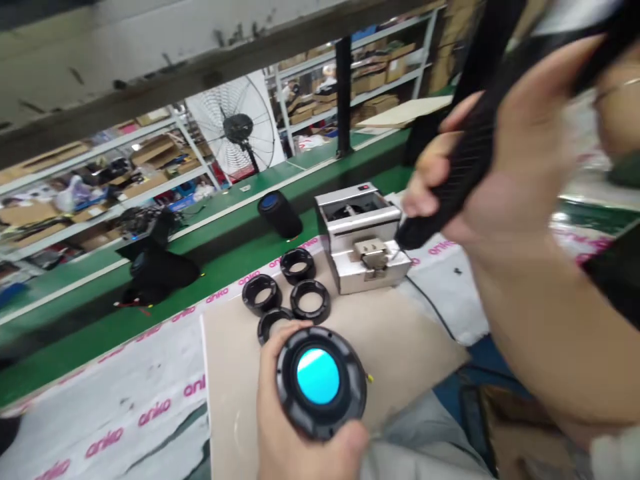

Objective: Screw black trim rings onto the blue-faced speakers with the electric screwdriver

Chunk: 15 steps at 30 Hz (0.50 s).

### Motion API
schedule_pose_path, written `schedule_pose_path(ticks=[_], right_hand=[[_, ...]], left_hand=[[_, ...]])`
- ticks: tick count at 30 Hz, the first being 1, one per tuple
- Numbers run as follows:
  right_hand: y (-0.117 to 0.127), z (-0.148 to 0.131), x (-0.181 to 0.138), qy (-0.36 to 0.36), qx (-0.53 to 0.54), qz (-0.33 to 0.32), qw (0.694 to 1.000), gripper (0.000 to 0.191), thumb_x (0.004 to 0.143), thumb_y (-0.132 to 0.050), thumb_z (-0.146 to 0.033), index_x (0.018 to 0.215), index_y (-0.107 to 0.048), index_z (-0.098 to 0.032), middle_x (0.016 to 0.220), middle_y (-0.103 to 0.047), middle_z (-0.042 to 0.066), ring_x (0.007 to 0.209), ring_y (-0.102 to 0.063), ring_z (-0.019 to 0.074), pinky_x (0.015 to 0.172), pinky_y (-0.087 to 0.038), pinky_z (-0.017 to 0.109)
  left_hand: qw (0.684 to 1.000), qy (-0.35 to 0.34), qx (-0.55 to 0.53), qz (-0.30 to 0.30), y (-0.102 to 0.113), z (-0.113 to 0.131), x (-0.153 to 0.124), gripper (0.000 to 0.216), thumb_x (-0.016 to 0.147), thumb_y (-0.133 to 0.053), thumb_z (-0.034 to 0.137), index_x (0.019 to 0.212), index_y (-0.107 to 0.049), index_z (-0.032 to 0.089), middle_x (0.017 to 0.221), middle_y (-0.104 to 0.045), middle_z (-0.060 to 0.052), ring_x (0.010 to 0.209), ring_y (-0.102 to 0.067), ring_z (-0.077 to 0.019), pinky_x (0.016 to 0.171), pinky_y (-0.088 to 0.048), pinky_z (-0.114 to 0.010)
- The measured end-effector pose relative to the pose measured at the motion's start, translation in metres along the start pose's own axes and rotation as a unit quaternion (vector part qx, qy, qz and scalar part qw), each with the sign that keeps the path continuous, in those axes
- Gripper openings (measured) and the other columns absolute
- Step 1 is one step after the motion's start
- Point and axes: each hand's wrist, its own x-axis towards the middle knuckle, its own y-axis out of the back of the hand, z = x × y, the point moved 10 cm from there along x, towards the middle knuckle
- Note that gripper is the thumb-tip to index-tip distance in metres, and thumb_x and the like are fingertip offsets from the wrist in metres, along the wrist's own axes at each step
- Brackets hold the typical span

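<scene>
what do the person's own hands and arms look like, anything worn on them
The left hand and right hand are gloveless. The right forearm is bare too, with a pale sleeve at the lower right edge. Blur hides finer detail on the right.

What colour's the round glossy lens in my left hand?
The lens is bright cyan, clearest in head view.

the pink word "anko" [155,412] was repeated across the white sheet [165,370] on the table [225,257]: to the left of the beige board [390,333], along the sheet's border beyond the board, and, blurred, to its right. the board's left edge cut off one print.
</scene>
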Motion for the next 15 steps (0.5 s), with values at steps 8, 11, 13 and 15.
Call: schedule_pose_path(ticks=[8,11,13,15], right_hand=[[-0.043,0.032,-0.005,-0.002,0.051,-0.067,0.996,0.061,0.091,-0.070,-0.081,0.090,-0.046,-0.025,0.054,-0.049,-0.009,0.039,-0.048,0.0115,0.038,-0.033,0.026],[-0.044,0.040,-0.008,-0.010,0.049,-0.062,0.997,0.058,0.091,-0.072,-0.079,0.091,-0.048,-0.026,0.056,-0.050,-0.009,0.040,-0.048,0.0118,0.038,-0.033,0.026],[-0.046,0.043,-0.007,-0.013,0.051,-0.065,0.997,0.059,0.091,-0.072,-0.079,0.091,-0.048,-0.026,0.056,-0.049,-0.008,0.040,-0.047,0.0117,0.037,-0.034,0.026],[-0.046,0.049,-0.006,-0.016,0.051,-0.053,0.997,0.062,0.091,-0.070,-0.082,0.088,-0.046,-0.026,0.055,-0.047,-0.008,0.039,-0.046,0.0114,0.036,-0.032,0.024]], left_hand=[[0.993,0.030,-0.054,-0.101,-0.064,0.006,0.034,0.090,0.064,-0.102,0.056,0.137,-0.059,0.024,0.129,-0.077,-0.013,0.114,-0.080,-0.0373,0.095,-0.068,-0.047],[0.993,0.034,-0.056,-0.097,-0.060,0.005,0.035,0.089,0.065,-0.101,0.056,0.137,-0.060,0.025,0.132,-0.076,-0.012,0.117,-0.079,-0.0372,0.097,-0.067,-0.047],[0.993,0.015,-0.054,-0.102,-0.060,0.009,0.035,0.086,0.065,-0.101,0.054,0.135,-0.061,0.025,0.131,-0.077,-0.012,0.116,-0.079,-0.0367,0.096,-0.067,-0.046],[0.993,0.004,-0.052,-0.102,-0.062,0.013,0.035,0.082,0.067,-0.100,0.053,0.134,-0.062,0.025,0.135,-0.076,-0.012,0.118,-0.079,-0.0361,0.097,-0.067,-0.045]])
